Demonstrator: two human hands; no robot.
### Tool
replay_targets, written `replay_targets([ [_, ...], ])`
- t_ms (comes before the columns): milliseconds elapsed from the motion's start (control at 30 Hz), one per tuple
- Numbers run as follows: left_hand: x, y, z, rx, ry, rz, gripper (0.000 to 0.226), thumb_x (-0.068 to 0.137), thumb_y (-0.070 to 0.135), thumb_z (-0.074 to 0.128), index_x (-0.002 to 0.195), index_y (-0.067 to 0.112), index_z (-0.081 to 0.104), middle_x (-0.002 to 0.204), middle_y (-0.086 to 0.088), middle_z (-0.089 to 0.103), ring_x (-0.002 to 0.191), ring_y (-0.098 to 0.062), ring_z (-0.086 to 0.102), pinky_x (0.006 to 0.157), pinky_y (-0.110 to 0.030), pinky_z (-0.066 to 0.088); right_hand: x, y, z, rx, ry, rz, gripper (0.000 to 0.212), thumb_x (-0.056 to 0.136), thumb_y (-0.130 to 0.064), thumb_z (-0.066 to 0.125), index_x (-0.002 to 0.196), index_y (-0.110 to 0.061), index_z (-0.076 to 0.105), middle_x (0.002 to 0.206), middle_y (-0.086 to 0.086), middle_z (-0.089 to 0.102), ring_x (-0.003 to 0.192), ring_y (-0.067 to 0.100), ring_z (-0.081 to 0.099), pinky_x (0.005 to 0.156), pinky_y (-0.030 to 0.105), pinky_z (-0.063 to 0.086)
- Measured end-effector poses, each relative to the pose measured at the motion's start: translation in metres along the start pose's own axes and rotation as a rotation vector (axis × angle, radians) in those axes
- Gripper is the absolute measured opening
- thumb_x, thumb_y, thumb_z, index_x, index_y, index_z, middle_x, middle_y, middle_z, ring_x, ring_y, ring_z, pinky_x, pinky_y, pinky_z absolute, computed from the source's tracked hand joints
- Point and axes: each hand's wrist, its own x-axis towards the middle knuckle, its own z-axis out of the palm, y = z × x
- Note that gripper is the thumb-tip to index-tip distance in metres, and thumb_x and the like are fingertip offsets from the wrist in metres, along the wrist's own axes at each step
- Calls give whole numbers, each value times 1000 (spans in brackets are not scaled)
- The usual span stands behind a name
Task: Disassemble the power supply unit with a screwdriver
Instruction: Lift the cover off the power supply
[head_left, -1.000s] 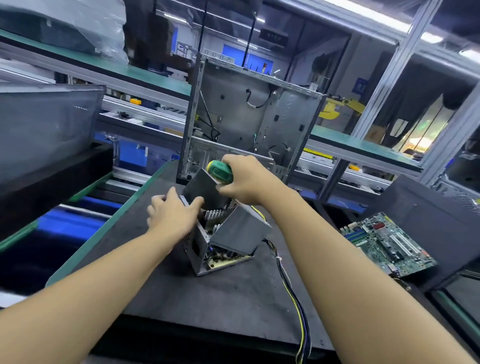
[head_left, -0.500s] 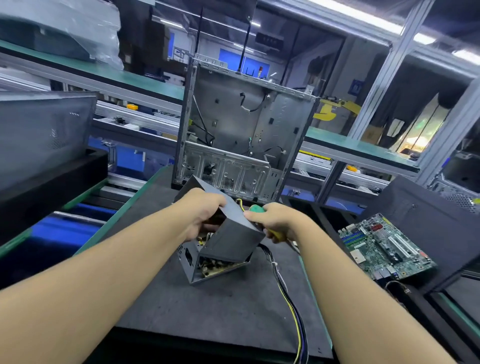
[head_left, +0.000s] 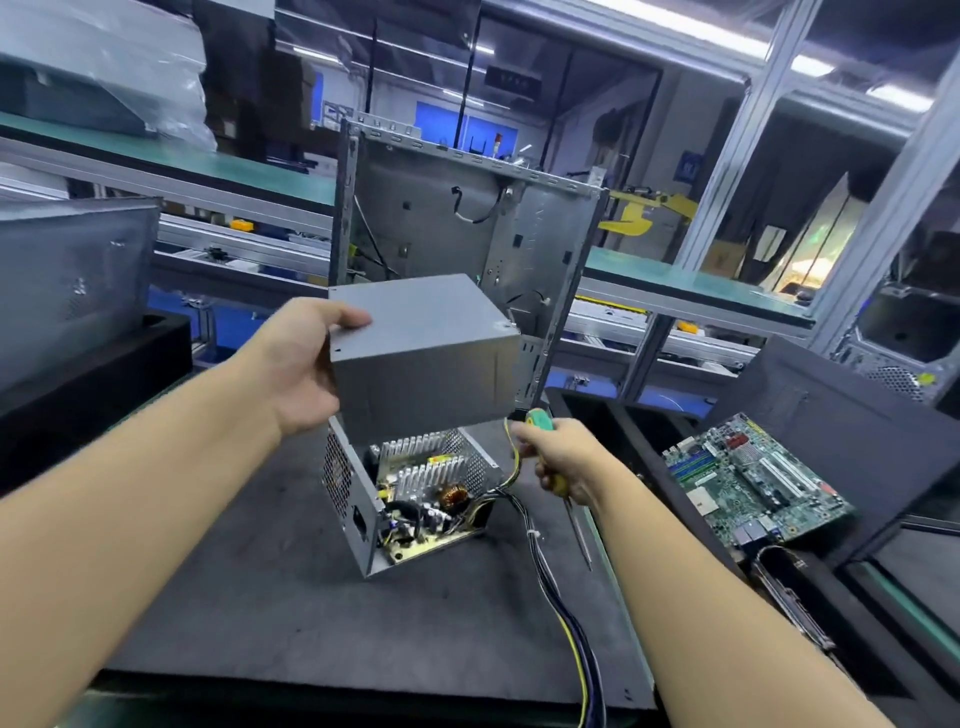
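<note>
Left hand (head_left: 306, 364) grips the cover (head_left: 421, 353) above the base (head_left: 358, 525) (innards bared); right hand (head_left: 561, 457) clutches the screwdriver (head_left: 560, 483).

Nothing can be read: the dark hanging sign (head_left: 511, 81) high above the left hand (head_left: 306, 364), the blue placard (head_left: 688, 166) up and right of the right hand (head_left: 558, 457), and the motherboard (head_left: 748, 478) just right of that hand all bear marks too blurred or small to make out.
</note>
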Motion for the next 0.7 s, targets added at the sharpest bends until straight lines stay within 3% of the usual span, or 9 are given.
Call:
replay_targets([
  [67,0,-4,8,61,-24,-10,17,96,17,55,107,7,64,82,-6,74,62,-18,71,50,-26,57,-2,-19,-4,100,96,-112,21,89,-30,66,82,-15,54,63,1,61,36,10,36,36,16,29],
  [167,1,-18,26,208,-155,89,17,100,11,53,109,9,67,90,-4,79,70,-16,75,54,-27,59,-11,-50,-26,317,-30,-173,28,83,-45,69,80,-19,59,59,-4,57,37,10,35,36,17,27],
  [233,2,-30,39,439,-235,267,22,102,6,51,106,19,69,97,2,79,80,-10,75,65,-26,60,-15,-63,-48,363,-25,-195,31,77,-49,71,81,-21,60,70,0,59,36,10,33,37,17,26],
  [333,8,-53,66,992,-292,616,20,104,14,50,108,25,66,98,2,77,88,-19,71,80,-34,57,-21,-67,-85,306,218,-187,29,83,-46,68,80,-20,57,75,5,63,35,10,33,38,16,27],
  [433,16,-87,104,1388,-263,856,40,104,19,41,143,29,48,99,-13,69,82,-34,64,71,-39,52,-29,-54,-120,251,396,-156,25,87,-40,67,83,-17,61,74,1,71,37,12,36,41,17,31],
  [500,18,-115,130,1596,-211,991,57,102,13,39,156,27,28,110,-13,67,95,-38,64,66,-37,45,-36,-45,-139,147,505,-186,23,86,-37,65,84,-15,62,68,-3,68,39,15,37,42,19,33],
  [600,17,-154,158,1685,-238,1126,60,94,3,48,151,14,30,119,-7,63,105,-30,61,53,-37,37,-50,-34,-164,59,560,-212,24,85,-33,66,70,-17,56,44,-9,53,34,14,36,38,18,30],
  [700,17,-190,180,1733,-284,1184,58,88,-4,51,143,5,36,122,-7,59,112,-26,58,48,-36,37,-61,-21,-193,14,518,-96,32,90,-28,66,64,-15,53,40,-5,50,29,12,38,35,13,28],
])
